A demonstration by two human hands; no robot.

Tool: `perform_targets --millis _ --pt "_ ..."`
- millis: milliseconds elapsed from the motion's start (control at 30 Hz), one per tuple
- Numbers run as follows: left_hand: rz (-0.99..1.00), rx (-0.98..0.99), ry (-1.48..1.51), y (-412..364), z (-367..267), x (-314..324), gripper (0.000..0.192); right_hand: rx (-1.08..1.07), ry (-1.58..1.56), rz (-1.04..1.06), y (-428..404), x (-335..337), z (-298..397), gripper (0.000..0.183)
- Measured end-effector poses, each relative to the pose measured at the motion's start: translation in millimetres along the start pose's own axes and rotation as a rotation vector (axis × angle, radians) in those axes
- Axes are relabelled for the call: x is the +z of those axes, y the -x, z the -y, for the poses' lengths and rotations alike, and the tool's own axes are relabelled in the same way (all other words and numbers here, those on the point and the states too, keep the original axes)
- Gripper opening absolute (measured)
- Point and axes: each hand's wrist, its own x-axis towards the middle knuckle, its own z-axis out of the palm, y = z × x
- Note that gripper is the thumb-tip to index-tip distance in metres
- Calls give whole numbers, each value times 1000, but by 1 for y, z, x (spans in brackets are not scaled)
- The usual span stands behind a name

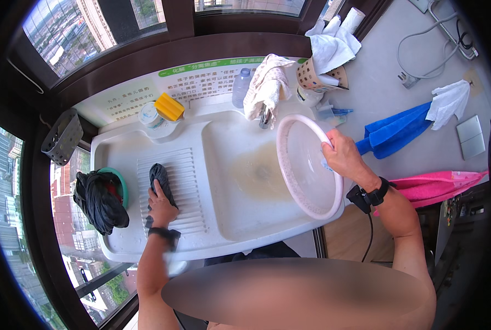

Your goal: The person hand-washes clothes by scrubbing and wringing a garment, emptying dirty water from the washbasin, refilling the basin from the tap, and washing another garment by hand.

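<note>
My left hand (pixel 161 207) rests on a bundled dark wet cloth (pixel 161 177), fingers over it, on the ribbed washboard (pixel 192 194) of a white laundry sink (pixel 229 225). My right hand (pixel 344 154) grips the rim of a pale pink plastic basin (pixel 309 165). The basin is tilted on edge over the right side of the sink bowl, its inside wet with some suds. Brownish water (pixel 262 171) lies around the drain. At the sink's left end a black garment (pixel 99 202) hangs over the side of a green basin (pixel 124 185), with something red inside.
Along the back stand a yellow sponge (pixel 169 106), a white tub (pixel 150 114), a clear bottle (pixel 241 88), a draped cloth (pixel 267 84) and a beige basket (pixel 303 74). On the right are a blue towel (pixel 394 132), a pink towel (pixel 435 187) and a grey cable (pixel 402 45).
</note>
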Motion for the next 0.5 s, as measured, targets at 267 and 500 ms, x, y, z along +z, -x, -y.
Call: perform_targets --millis 267,500 --pt "-4 0 -4 -1 1 1 128 -10 8 -34 0 -1 -7 21" --pt "5 -6 -6 0 -1 0 129 29 -6 -18 -3 -1 -4 22"
